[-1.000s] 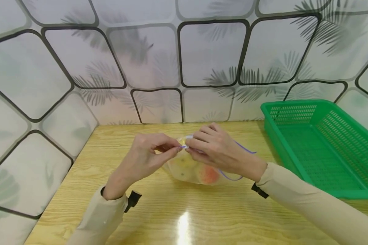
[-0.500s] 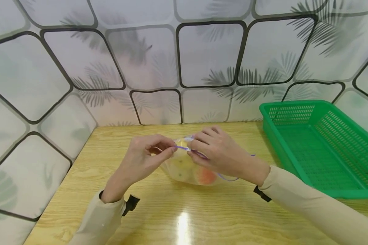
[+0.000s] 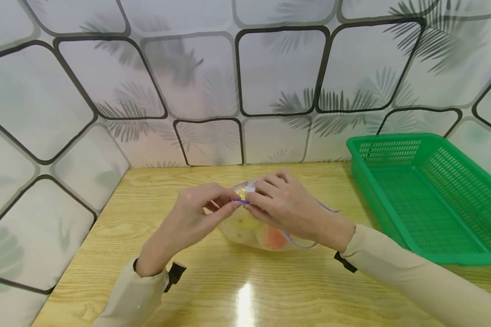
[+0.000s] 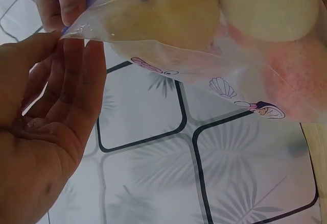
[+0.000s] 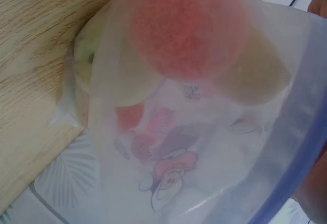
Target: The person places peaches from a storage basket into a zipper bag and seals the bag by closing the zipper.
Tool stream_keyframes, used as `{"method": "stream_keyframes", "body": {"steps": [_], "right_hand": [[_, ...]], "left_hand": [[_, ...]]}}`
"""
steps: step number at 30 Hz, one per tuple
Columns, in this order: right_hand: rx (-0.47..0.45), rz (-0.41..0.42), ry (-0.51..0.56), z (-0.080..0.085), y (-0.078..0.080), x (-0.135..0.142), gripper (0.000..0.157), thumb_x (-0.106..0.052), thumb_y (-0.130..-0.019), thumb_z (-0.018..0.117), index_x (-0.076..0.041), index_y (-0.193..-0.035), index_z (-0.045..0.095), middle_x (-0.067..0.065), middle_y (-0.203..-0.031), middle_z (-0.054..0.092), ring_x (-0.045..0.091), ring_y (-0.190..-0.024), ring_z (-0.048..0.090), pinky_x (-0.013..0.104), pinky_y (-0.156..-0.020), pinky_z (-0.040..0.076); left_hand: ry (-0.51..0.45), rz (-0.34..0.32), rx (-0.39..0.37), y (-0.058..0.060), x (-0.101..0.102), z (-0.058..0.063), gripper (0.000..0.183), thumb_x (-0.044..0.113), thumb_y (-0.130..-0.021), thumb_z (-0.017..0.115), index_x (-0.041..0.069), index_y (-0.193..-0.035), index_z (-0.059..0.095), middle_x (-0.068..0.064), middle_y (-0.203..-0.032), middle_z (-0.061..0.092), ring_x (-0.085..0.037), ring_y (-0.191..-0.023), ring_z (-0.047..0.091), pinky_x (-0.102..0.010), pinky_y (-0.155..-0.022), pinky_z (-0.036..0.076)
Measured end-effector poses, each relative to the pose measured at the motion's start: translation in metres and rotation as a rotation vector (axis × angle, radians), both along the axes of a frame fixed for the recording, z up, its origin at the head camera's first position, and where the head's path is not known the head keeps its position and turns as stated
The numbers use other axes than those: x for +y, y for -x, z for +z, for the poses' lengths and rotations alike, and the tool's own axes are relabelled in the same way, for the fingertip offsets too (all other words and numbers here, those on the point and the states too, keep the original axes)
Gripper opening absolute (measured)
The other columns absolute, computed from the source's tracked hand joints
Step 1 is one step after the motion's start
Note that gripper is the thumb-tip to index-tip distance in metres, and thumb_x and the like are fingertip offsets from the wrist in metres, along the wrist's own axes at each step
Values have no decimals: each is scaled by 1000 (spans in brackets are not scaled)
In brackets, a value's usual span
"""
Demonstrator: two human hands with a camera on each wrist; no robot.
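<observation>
A translucent zip bag (image 3: 230, 229) with a purple-blue zip strip (image 5: 301, 168) and printed cartoon figures sits mid-table with several fruits inside. A reddish-pink fruit (image 3: 275, 238), like a peach, shows through its front, and a yellowish, pear-like fruit (image 4: 163, 15) shows in the left wrist view. My left hand (image 3: 200, 211) pinches the bag's top edge between thumb and index finger. Close beside it, my right hand (image 3: 288, 204) pinches the same edge, fingers curled. The strip trails out past the right hand in a loose curve. A small white piece shows between the hands.
A green plastic basket (image 3: 417, 204) with perforated sides stands to the right on the wood-grain table (image 3: 204, 290). A patterned cloth wall (image 3: 282, 72) rises behind and along the left.
The hands moved slightly apart along the zip strip, then came close together again, the right shifting a little left. The bag stays in place.
</observation>
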State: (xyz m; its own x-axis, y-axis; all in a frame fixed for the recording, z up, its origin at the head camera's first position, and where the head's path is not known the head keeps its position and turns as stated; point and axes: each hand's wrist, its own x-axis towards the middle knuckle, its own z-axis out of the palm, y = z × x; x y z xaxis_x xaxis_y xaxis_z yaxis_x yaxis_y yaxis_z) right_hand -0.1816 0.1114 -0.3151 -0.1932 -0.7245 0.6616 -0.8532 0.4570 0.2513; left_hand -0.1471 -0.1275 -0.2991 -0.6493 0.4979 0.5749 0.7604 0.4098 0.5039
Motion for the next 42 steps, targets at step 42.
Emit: {"method": "stream_keyframes", "body": {"steps": [42], "right_hand": [[-31, -84, -35, 10, -16, -3, 13, -26, -91, 74, -19, -84, 66, -1, -83, 60, 23, -87, 64, 36, -68, 52]], "left_hand": [[-122, -24, 160, 3, -10, -18, 23, -7, -86, 75, 9, -102, 74, 0, -82, 70, -6, -67, 63, -15, -59, 57]]}}
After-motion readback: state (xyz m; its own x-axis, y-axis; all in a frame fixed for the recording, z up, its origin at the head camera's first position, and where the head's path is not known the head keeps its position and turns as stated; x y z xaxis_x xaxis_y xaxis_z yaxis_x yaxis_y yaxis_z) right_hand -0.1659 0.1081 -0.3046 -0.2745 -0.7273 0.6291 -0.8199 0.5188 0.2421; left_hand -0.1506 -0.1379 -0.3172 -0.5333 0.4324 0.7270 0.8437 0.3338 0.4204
